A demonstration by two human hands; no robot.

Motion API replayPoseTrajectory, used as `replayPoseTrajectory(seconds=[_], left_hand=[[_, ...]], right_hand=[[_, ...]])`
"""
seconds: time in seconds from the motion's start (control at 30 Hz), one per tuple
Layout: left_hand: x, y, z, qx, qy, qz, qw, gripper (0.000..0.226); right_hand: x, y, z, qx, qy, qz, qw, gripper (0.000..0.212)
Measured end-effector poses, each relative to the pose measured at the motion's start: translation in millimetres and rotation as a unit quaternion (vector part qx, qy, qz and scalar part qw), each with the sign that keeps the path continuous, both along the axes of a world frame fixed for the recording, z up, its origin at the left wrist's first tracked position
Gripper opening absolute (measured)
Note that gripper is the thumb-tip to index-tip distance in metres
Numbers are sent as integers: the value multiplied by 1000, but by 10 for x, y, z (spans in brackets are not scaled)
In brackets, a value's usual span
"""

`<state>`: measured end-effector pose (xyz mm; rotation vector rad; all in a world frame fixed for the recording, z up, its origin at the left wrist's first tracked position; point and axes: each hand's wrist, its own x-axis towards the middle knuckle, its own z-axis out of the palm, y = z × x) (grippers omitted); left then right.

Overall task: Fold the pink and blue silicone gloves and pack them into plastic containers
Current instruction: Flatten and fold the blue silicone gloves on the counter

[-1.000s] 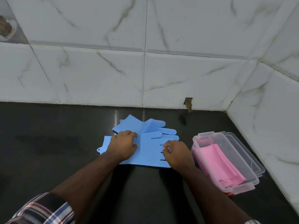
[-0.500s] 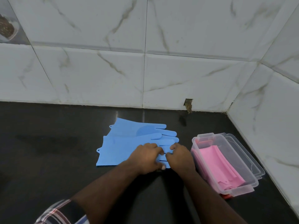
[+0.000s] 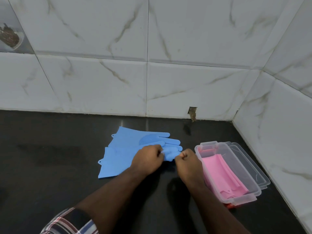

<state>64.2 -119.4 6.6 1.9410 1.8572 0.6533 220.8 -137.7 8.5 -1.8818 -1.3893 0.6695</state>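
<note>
Two blue silicone gloves (image 3: 121, 154) lie stacked on the black counter, cuffs to the left, fingers to the right. My left hand (image 3: 148, 159) pinches the finger end of the top glove. Just to its right, my right hand (image 3: 187, 160) has curled fingers that grip the same glove's fingertips, which are lifted a little off the counter. The folded pink gloves (image 3: 221, 173) sit inside a clear plastic container (image 3: 209, 146) at the right.
A clear lid or second container (image 3: 249, 166) lies under and behind the pink-filled one. White marble tile walls close the counter at the back and right, forming a corner. Dark counter (image 3: 50, 157) stretches to the left.
My left hand moved from the cuff area right to the glove's fingers. Both hands now grip the finger end and have begun lifting it.
</note>
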Motion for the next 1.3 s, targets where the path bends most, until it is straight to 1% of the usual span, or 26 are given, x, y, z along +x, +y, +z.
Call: replayPoseTrajectory(seconds=[0.07, 0.13, 0.17, 0.23, 0.3, 0.33, 0.4, 0.43, 0.47, 0.5, 0.57, 0.6, 0.63, 0.67, 0.7, 0.77, 0.8, 0.83, 0.87, 0.9, 0.93, 0.97, 1.07, 1.13, 1.3], left_hand=[[-1, 72, 187, 2, -98, 60, 993, 16], [14, 146, 422, 4, -215, 99, 972, 14], [26, 172, 540, -1, -295, 108, 949, 15], [48, 207, 762, -14, -441, 122, 889, 15], [25, 201, 951, -9, -529, 132, 838, 11], [-6, 186, 1027, -6, -566, 129, 814, 8], [-120, 138, 1112, -13, -623, 121, 773, 6], [-205, 99, 1094, -23, -627, 129, 768, 11], [-297, 50, 1036, -35, -616, 147, 773, 17], [-393, -16, 942, -45, -599, 176, 780, 19], [-585, -160, 679, -45, -540, 274, 795, 11], [-687, -234, 535, -29, -490, 331, 806, 11], [-788, -306, 402, -14, -421, 378, 824, 18], [-882, -372, 275, -7, -349, 400, 847, 28], [-956, -430, 164, -1, -281, 390, 877, 36], [-1038, -517, -20, 5, -152, 305, 940, 42], [-1047, -549, -92, -5, -78, 255, 964, 44], [-1046, -580, -150, -22, 2, 211, 977, 47], [-1049, -601, -186, -37, 71, 174, 981, 51], [-1054, -613, -209, -51, 119, 145, 981, 55], [-1062, -619, -228, -61, 150, 121, 979, 57], [-1078, -620, -241, -68, 169, 103, 978, 57], [-1119, -598, -260, -78, 198, 69, 975, 49], [-1121, -572, -255, -76, 219, 52, 971, 42], [-1083, -540, -291, -58, 263, 26, 963, 35]], right_hand=[[-34, -99, 15, -18, 14, 43, 999, 13], [-108, -212, 35, -53, 45, 115, 991, 21], [-141, -252, 51, -65, 56, 147, 985, 28], [-168, -265, 117, -54, 76, 186, 978, 39], [-139, -239, 231, 3, 91, 182, 979, 38], [-109, -226, 287, 48, 75, 164, 982, 35], [-40, -201, 372, 164, -15, 128, 978, 30], [-19, -193, 389, 209, -70, 122, 968, 30], [-12, -188, 393, 226, -118, 126, 959, 31], [-12, -191, 383, 211, -152, 141, 955, 31], [-40, -223, 297, 114, -189, 193, 956, 33], [-65, -253, 225, 62, -209, 220, 951, 34], [-94, -287, 148, 24, -229, 243, 942, 37], [-123, -319, 74, 0, -245, 260, 934, 39], [-156, -345, 13, -13, -254, 272, 928, 41], [-230, -383, -78, -24, -273, 290, 917, 46], [-261, -399, -110, -31, -283, 300, 910, 49], [-286, -416, -138, -42, -293, 310, 903, 53], [-304, -433, -166, -57, -302, 321, 896, 58], [-313, -452, -190, -73, -308, 330, 889, 61], [-320, -471, -206, -83, -312, 336, 885, 61], [-325, -487, -214, -83, -318, 338, 882, 56], [-331, -506, -187, -33, -372, 337, 864, 27], [-312, -494, -148, -15, -398, 329, 856, 23], [-161, -422, -82, -36, -395, 281, 874, 19]])
